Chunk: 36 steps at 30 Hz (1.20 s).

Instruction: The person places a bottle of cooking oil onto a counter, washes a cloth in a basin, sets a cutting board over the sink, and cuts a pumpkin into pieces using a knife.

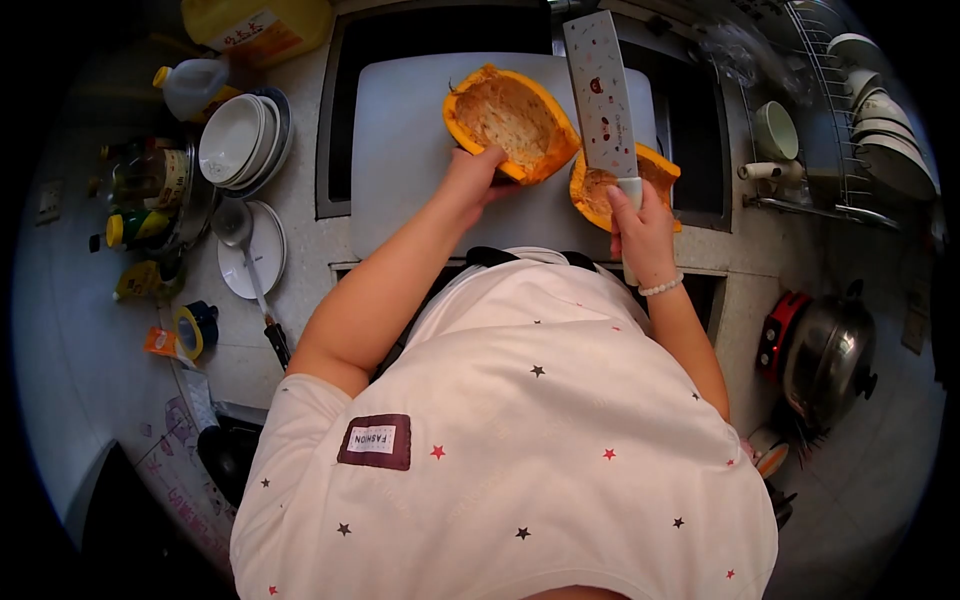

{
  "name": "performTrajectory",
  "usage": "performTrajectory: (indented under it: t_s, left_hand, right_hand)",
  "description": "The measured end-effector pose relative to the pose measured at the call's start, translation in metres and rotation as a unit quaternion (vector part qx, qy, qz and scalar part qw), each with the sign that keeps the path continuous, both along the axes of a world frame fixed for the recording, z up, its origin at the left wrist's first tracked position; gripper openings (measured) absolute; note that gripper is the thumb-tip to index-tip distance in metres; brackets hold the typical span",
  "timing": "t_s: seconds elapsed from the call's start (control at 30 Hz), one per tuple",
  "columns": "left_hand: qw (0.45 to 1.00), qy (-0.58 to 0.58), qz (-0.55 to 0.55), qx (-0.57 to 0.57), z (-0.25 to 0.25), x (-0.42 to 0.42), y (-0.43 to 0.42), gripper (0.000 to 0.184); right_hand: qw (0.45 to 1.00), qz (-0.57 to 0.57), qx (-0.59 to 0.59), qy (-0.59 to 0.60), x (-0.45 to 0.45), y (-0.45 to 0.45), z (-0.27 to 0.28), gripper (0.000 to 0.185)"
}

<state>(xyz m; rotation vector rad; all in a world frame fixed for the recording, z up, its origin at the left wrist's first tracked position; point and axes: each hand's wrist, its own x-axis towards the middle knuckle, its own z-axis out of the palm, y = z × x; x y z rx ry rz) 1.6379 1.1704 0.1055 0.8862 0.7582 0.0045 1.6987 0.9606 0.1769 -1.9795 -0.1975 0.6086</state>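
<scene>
My left hand [475, 183] grips the lower left edge of a hollowed orange pumpkin piece [515, 118], its scraped inside facing up, over the white cutting board [400, 130]. In my right hand [645, 232] is the pale handle of a wide knife [603, 100]; its patterned blade points away from me. Behind the blade and my right hand, a second pumpkin piece [655, 172] lies at the board's right side, partly hidden. The two pieces are close together near the middle of the board.
Stacked bowls [232, 140], plates [240, 262] and a ladle [233, 224] sit on the left, with bottles [140, 180] beyond. A dish rack [835, 110] stands at the right; below it is a lidded metal pot [828, 350]. The board spans a dark sink [700, 120].
</scene>
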Motion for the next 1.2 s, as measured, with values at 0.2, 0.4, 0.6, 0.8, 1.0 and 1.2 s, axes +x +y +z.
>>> performTrajectory:
  t_s: [0.2, 0.4, 0.6, 0.8, 1.0, 1.2]
  left_hand:
    - [0.991, 0.058, 0.006, -0.119, 0.026, 0.006, 0.02, 0.042]
    - [0.975, 0.057, 0.066, -0.204, 0.063, -0.006, 0.035, 0.041]
    - [0.966, 0.0, 0.202, -0.164, 0.029, -0.009, 0.018, 0.044]
    - [0.976, 0.135, 0.062, -0.162, 0.045, -0.008, 0.013, 0.055]
    - [0.917, -0.009, -0.116, 0.383, 0.092, -0.029, 0.072, 0.04]
    - [0.691, 0.231, -0.274, 0.627, 0.024, 0.002, 0.126, 0.045]
  right_hand:
    - [1.0, -0.006, 0.025, 0.002, 0.001, -0.001, 0.013, 0.023]
    - [0.998, 0.033, 0.03, -0.033, 0.008, 0.0, 0.026, 0.022]
    - [0.998, 0.058, 0.04, -0.003, 0.006, 0.012, 0.017, 0.022]
    - [0.996, 0.067, 0.013, 0.061, 0.007, 0.023, 0.008, 0.022]
    - [0.995, 0.067, -0.03, 0.071, 0.009, 0.025, 0.02, 0.022]
    - [0.978, 0.169, -0.103, -0.065, 0.004, 0.031, 0.03, 0.025]
